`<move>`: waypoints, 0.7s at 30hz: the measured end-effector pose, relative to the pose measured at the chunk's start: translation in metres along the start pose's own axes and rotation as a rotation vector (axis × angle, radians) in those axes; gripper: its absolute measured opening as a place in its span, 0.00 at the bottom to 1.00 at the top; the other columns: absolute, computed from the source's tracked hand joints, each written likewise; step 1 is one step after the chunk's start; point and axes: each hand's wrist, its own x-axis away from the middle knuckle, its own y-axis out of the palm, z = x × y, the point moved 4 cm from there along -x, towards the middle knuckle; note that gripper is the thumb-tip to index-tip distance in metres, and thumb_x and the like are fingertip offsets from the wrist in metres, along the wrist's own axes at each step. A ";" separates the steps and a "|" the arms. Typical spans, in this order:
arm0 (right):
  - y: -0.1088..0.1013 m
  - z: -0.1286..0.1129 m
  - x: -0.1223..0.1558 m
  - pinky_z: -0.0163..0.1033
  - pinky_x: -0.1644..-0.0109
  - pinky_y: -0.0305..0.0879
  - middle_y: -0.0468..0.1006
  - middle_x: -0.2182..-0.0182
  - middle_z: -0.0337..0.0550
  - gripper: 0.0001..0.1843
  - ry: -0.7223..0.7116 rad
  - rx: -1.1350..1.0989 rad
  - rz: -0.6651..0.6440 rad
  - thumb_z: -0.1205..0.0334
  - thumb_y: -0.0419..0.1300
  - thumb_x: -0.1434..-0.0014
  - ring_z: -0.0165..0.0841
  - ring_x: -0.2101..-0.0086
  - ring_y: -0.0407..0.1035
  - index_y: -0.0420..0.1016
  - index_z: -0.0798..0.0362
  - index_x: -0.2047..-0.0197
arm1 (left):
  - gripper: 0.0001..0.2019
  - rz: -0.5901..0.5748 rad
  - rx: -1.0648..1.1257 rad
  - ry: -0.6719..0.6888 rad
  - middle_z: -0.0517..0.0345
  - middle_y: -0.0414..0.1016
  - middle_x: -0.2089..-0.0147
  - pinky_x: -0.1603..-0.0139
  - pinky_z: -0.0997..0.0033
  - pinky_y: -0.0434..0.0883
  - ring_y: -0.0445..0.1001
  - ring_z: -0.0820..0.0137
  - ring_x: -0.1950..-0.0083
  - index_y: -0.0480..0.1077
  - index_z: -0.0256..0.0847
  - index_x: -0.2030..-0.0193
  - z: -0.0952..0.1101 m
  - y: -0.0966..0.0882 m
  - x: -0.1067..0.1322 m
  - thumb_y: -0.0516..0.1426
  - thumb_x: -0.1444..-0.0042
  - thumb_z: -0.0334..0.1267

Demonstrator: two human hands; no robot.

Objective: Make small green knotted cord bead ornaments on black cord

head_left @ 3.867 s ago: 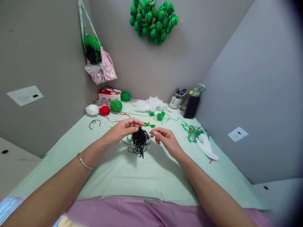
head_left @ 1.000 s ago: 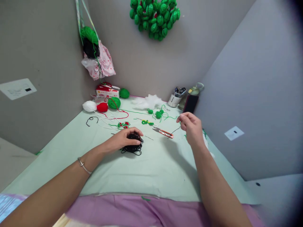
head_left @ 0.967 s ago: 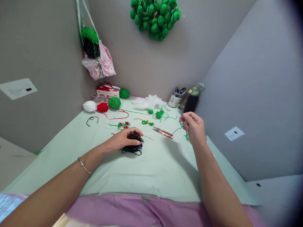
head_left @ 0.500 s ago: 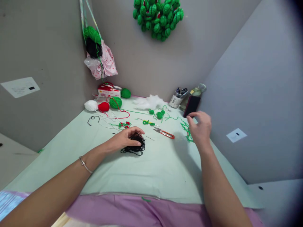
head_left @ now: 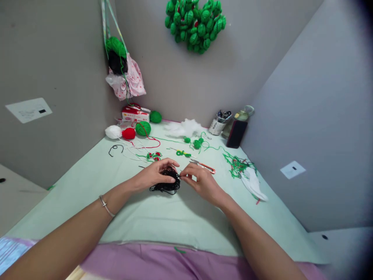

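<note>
A loose bundle of black yarn (head_left: 166, 186) lies low on the pale green table cover. Curled around its upper side, my left hand (head_left: 159, 173) grips it with thumb in front and fingers behind. My right hand (head_left: 201, 179) is at the bundle's right edge, thumb and fingertips pinched on a black strand. Just behind the right hand are orange-handled thread snips (head_left: 205, 166), partly covered by it. Beyond the left hand sit small green and red crocheted pieces (head_left: 154, 156), and near them a crochet hook with a yellow handle (head_left: 183, 153) and green yarn on it.
Yarn balls in white (head_left: 113, 132), red (head_left: 128, 133) and green (head_left: 143, 128) stand at the back left by a box (head_left: 135, 115). White stuffing (head_left: 185, 127), a pen cup (head_left: 218, 123) and a phone (head_left: 237, 133) line the back. Yarn scraps (head_left: 239, 165) lie right.
My right hand has come from the right side, near the phone, leftward to the black yarn and pinches at its edge. My left hand stays on the bundle.
</note>
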 end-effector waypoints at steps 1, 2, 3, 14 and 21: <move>-0.002 0.000 0.000 0.38 0.59 0.63 0.75 0.66 0.40 0.05 -0.001 -0.021 0.009 0.67 0.60 0.38 0.30 0.67 0.69 0.78 0.51 0.63 | 0.21 -0.001 -0.005 0.002 0.55 0.74 0.55 0.46 0.60 0.68 0.73 0.65 0.52 0.70 0.43 0.49 -0.001 0.000 0.000 0.65 0.52 0.35; -0.005 0.000 -0.001 0.38 0.59 0.62 0.75 0.67 0.40 0.06 0.002 -0.059 0.028 0.66 0.59 0.38 0.31 0.67 0.68 0.78 0.51 0.64 | 0.22 -0.004 -0.013 0.006 0.55 0.74 0.55 0.46 0.60 0.68 0.73 0.65 0.52 0.69 0.44 0.49 -0.001 -0.001 0.000 0.65 0.51 0.36; -0.008 0.001 -0.001 0.38 0.58 0.63 0.75 0.67 0.40 0.06 0.015 -0.116 0.053 0.65 0.59 0.38 0.31 0.66 0.68 0.77 0.51 0.65 | 0.22 -0.008 -0.025 0.010 0.54 0.74 0.54 0.46 0.60 0.67 0.72 0.65 0.51 0.69 0.44 0.48 -0.002 -0.001 0.000 0.65 0.51 0.36; -0.034 0.020 -0.002 0.38 0.57 0.69 0.79 0.60 0.45 0.06 0.253 -0.988 0.236 0.60 0.66 0.46 0.33 0.60 0.72 0.75 0.53 0.70 | 0.17 0.010 -0.007 -0.013 0.55 0.74 0.55 0.51 0.67 0.67 0.72 0.66 0.53 0.70 0.41 0.53 0.006 0.000 0.001 0.64 0.49 0.39; -0.052 0.031 -0.002 0.35 0.67 0.68 0.71 0.70 0.39 0.07 0.295 -1.097 0.358 0.60 0.61 0.47 0.30 0.70 0.70 0.66 0.51 0.71 | 0.12 0.129 0.065 0.010 0.61 0.72 0.66 0.63 0.73 0.64 0.70 0.72 0.65 0.69 0.40 0.63 0.004 -0.006 0.000 0.65 0.49 0.41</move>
